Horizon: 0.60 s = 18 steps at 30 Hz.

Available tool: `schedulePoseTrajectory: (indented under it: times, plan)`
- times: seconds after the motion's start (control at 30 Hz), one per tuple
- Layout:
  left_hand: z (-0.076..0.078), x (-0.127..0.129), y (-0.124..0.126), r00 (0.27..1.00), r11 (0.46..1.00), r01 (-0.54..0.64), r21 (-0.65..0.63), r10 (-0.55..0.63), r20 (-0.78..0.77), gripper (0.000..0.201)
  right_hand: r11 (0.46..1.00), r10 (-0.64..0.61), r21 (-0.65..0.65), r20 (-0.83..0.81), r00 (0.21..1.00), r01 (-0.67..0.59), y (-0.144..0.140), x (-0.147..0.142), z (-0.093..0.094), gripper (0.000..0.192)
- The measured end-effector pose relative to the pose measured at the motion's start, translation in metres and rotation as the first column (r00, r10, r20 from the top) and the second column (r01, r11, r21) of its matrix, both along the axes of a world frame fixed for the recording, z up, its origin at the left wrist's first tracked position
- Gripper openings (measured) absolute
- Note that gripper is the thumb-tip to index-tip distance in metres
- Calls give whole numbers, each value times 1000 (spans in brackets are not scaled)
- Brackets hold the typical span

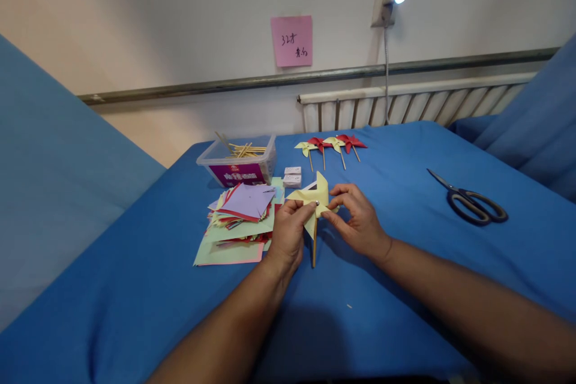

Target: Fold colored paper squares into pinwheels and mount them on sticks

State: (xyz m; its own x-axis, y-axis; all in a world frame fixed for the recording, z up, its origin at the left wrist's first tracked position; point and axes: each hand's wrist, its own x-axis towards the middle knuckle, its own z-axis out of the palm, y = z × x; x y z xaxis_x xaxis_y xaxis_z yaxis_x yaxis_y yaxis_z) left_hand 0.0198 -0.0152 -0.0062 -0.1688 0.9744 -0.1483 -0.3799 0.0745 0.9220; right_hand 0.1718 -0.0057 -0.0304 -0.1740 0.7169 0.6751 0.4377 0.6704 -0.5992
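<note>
A pale yellow paper pinwheel (pixel 314 194) on a thin wooden stick (pixel 314 246) is held upright over the blue table (pixel 135 294). My left hand (pixel 289 229) pinches its centre from the left, where a small metal pin shows. My right hand (pixel 357 219) pinches the same centre from the right. The stick hangs down between both hands.
A stack of coloured paper squares (pixel 240 216) lies left of my hands. Behind it stands a clear plastic box of sticks (pixel 238 159) and two small white boxes (pixel 292 176). Several finished yellow and red pinwheels (pixel 330 145) lie further back. Scissors (pixel 472 201) rest at right.
</note>
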Motion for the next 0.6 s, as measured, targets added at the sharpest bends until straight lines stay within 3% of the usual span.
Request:
schedulePoseTrajectory:
  times: [0.27, 0.6]
  plan:
    - [1, -1, 0, 997, 999, 28, -30, -26, 67, 24, 999, 14, 42, 21, 1000, -14, 1, -1, 0, 19]
    - [-3, -1, 1, 983, 991, 106, -82, -92, 160, 25, 994, 7, 110, 45, 999, -12, 4, 1, -2, 15]
